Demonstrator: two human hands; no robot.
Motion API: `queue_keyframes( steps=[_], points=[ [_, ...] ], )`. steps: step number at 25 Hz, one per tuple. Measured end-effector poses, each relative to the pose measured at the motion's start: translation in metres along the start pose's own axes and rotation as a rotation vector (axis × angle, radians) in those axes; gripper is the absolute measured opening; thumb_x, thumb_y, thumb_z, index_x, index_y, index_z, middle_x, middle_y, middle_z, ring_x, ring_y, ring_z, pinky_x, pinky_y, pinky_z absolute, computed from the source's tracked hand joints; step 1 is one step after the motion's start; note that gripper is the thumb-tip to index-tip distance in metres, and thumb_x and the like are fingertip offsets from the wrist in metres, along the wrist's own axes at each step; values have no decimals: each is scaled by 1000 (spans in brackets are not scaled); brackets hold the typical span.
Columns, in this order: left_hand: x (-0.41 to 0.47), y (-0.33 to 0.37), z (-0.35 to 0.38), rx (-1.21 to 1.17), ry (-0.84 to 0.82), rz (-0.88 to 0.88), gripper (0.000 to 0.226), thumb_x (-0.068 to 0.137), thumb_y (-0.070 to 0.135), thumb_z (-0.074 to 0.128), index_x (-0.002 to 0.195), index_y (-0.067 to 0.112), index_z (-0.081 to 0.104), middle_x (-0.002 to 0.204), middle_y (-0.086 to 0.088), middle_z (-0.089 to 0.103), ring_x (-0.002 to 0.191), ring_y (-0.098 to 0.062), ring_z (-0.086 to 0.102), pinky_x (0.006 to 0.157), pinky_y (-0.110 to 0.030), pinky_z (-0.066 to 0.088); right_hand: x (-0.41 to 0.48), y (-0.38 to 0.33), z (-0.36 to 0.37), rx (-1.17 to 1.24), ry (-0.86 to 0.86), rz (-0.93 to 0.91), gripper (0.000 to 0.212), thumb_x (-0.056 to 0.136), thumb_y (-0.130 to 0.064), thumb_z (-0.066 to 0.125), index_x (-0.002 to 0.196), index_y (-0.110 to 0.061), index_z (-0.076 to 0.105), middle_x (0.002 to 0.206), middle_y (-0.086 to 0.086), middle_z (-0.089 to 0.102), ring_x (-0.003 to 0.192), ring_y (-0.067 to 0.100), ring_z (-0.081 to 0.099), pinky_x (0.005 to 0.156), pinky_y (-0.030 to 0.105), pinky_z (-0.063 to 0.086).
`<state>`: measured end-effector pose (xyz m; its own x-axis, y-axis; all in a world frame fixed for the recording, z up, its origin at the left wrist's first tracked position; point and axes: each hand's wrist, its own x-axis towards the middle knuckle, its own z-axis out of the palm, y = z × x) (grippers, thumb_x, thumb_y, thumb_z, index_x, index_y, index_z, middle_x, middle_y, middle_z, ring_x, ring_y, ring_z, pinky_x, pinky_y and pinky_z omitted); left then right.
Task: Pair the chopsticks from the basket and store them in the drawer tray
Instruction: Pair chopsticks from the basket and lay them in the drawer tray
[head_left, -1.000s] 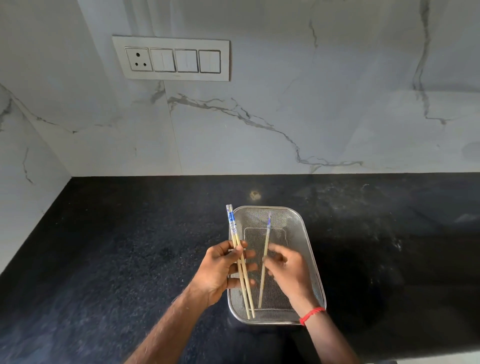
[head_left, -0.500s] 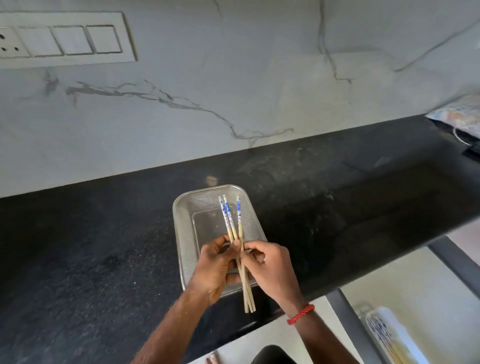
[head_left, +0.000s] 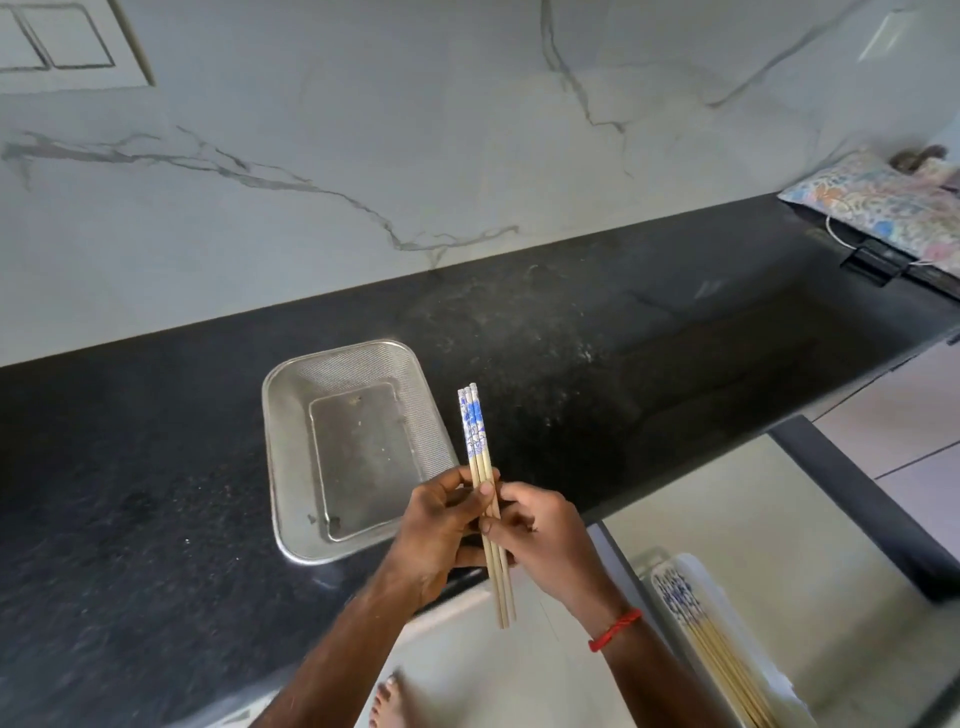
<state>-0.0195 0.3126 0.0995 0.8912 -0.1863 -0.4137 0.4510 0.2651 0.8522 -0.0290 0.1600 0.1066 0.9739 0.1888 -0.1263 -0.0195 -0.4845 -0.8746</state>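
I'm holding the chopsticks (head_left: 475, 436) just right of the basket (head_left: 291, 467). My left hand (head_left: 436, 525) is curling round the shafts and my right hand (head_left: 545, 540) is pinching them, probably squaring the patterned ends for pairing. The drawer tray (head_left: 727, 608) is waiting farther right of the basket, below the counter (head_left: 623, 364).

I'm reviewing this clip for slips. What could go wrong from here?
1. The chopsticks gripped by the left hand and right hand look like three, so one may go in unpaired.
2. Their lower ends hang past the counter edge, above the floor near a bare foot; a loose one could drop.
3. The drawer tray already holds sticks; a rushed drop could scatter them.
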Motion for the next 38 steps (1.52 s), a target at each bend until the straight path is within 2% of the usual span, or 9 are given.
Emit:
queue_keyframes(
  steps=[11,14,19,24,28,32,33,35,38],
  points=[
    [-34,-59,138,149,-34,-34,21,97,14,62,111,-1,67,92,-18,77,84,-33,76,70,-51,63,-92,87,-96,171,-5,74,24,82,-29,72,104,-19,74,94,-2,78,87,14,75,80,46,61],
    [-41,-78,169,173,-57,-71,20,97,14,63,110,1,68,91,-17,78,83,-30,76,67,-45,63,-117,107,-115,316,37,129,16,84,-12,73,98,-21,74,92,4,78,86,19,75,82,47,60],
    [-50,-116,206,147,-56,-180,25,96,28,63,112,10,70,99,-12,78,88,-28,75,70,-44,62,-152,148,-137,442,42,213,29,81,3,73,91,-25,73,87,6,77,81,23,75,84,44,60],
    [-55,-149,230,203,40,-284,32,99,41,55,115,18,70,109,-5,79,103,-29,74,91,-50,58,-171,183,-176,287,97,302,21,79,0,76,100,-1,74,93,13,77,77,16,73,76,21,57],
    [-55,-154,249,247,28,-317,27,102,37,53,113,21,71,110,-3,79,101,-27,75,90,-44,58,-169,217,-206,11,186,326,15,74,-14,82,88,-15,77,79,-1,78,73,10,73,72,24,56],
    [-56,-153,252,293,8,-326,29,101,41,52,113,22,71,106,0,80,98,-23,76,84,-39,59,-158,249,-213,-258,186,346,9,72,-18,79,79,-16,74,74,1,75,67,15,68,67,28,55],
    [-56,-153,251,300,19,-330,31,101,43,51,111,22,71,106,0,80,98,-23,77,83,-38,60,-155,257,-212,-318,154,371,7,72,-17,78,72,-15,71,69,1,73,65,18,66,64,29,55],
    [-56,-152,249,303,53,-336,36,102,46,46,110,21,71,105,-1,80,97,-23,77,80,-36,60,-150,270,-207,-435,91,433,31,72,-13,75,53,-16,51,52,-2,56,59,22,58,54,26,46],
    [-57,-155,247,315,84,-361,38,103,47,45,112,20,70,108,-1,80,97,-22,77,79,-35,60,-148,288,-193,-550,16,525,45,73,-9,70,51,-19,33,52,-3,43,61,26,53,58,27,41]
  ],
)
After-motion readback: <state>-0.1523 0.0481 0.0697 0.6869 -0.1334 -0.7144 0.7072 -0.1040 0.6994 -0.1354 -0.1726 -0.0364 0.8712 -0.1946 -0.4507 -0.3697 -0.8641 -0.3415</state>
